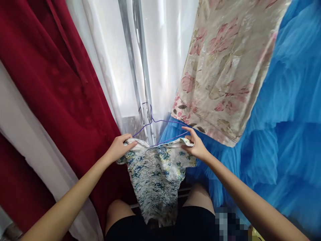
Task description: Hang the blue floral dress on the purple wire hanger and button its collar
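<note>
Blue ruffled fabric (271,150) fills the scene from one to four o'clock, facing a red drape (62,90) from eight to eleven. White sheer cloth (168,43) hangs at twelve, and a beige flowered panel (220,77) at one. Just below centre, toward six, the patterned top (155,177) hangs between the person's knees; it looks light, soft and limp, likely to sag and crease unless held at both shoulders, the best places to take it. A thin purple hanger (151,119) stands just above, its bars meeting the neckline. At the top's ten o'clock corner the left hand (119,147) has a narrow grip on the cloth; at two, the right hand (197,145) pinches it, index finger extended.
</note>
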`<state>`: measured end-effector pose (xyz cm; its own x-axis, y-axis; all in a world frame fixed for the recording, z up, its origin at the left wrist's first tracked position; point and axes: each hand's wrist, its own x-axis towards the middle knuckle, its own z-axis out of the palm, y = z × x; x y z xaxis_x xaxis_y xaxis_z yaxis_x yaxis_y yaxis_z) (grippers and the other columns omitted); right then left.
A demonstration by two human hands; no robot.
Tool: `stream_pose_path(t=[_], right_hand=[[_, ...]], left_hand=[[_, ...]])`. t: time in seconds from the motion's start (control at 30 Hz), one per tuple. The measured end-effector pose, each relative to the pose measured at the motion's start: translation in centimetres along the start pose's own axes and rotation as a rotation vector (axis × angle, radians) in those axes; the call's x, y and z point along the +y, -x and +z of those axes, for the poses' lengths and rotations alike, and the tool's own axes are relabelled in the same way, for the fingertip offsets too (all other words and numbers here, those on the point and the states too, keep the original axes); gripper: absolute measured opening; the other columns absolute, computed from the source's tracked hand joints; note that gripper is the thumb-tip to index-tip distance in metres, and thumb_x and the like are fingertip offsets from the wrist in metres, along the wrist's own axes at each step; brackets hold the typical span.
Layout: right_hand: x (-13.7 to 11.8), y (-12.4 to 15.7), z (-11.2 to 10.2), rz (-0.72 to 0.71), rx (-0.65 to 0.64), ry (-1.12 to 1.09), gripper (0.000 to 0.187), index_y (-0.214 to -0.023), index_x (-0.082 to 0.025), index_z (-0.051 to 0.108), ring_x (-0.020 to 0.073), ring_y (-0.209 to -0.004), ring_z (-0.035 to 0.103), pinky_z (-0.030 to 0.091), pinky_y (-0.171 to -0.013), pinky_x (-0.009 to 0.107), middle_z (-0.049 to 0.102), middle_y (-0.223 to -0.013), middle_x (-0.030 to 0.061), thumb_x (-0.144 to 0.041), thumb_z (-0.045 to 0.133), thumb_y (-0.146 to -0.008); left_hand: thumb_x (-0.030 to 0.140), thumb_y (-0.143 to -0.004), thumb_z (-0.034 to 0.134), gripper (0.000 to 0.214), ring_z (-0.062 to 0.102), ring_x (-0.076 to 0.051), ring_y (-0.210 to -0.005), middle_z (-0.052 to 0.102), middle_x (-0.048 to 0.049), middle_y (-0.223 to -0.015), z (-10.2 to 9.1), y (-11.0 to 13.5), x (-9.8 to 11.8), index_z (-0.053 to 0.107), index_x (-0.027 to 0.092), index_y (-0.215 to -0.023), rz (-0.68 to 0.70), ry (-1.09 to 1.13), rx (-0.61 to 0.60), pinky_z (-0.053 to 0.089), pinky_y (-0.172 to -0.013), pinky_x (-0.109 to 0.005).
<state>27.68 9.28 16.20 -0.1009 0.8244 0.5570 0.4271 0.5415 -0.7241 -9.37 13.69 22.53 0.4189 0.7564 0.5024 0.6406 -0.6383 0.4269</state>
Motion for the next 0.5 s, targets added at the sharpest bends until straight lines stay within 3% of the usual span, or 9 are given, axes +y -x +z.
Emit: stream_pose_path(t=[0.1,0.27,0.4,0.5], right_hand=[[0.4,-1.9,-1.8,0.015,0.087,0.216,0.085,-0.155,-0.014,0.034,0.0182,-0.065,0.054,0.044,-0.066,0.030,0.059,-0.071,-0.0038,-0.029,0.069,-0.079],[0.2,-5.1,-3.8,0.130,-0.019,0.382,0.056,-0.120,-0.012,0.073,0.0246,-0.077,0.065,0.049,-0.078,0.035,0.072,-0.083,0.0069,-0.027,0.078,-0.067],[-1.0,-4.5,-5.8,0.221,-0.086,0.208,0.029,-0.090,-0.015,0.078,0.0211,-0.068,0.064,0.048,-0.066,0.031,0.072,-0.074,0.0048,-0.033,0.080,-0.068],[-2.1,-3.4,-7.7,0.312,-0.183,-0.072,0.031,-0.085,-0.014,0.076,0.0213,-0.072,0.067,0.051,-0.068,0.030,0.075,-0.079,0.0056,-0.035,0.086,-0.065]], left_hand=[[0.047,-0.090,0.060,0.034,0.048,-0.015,-0.068,0.049,0.0030,-0.070,-0.5,0.2,0.7,0.054,0.019,-0.071,0.028,-0.044,0.031,0.035,-0.064,-0.025],[0.045,-0.093,0.059,0.027,0.059,-0.019,-0.082,0.059,-0.0023,-0.092,-0.6,1.4,1.6,0.060,0.020,-0.084,0.083,-0.156,0.068,0.043,-0.075,-0.027],[0.040,-0.091,0.061,0.025,0.062,-0.021,-0.095,0.063,-0.0053,-0.115,-1.0,2.7,0.8,0.062,0.023,-0.109,0.043,-0.131,0.214,0.047,-0.087,-0.031],[0.041,-0.088,0.067,0.031,0.063,-0.022,-0.099,0.068,-0.0054,-0.110,-1.0,3.1,-1.1,0.063,0.021,-0.112,-0.047,0.072,0.294,0.048,-0.091,-0.032]])
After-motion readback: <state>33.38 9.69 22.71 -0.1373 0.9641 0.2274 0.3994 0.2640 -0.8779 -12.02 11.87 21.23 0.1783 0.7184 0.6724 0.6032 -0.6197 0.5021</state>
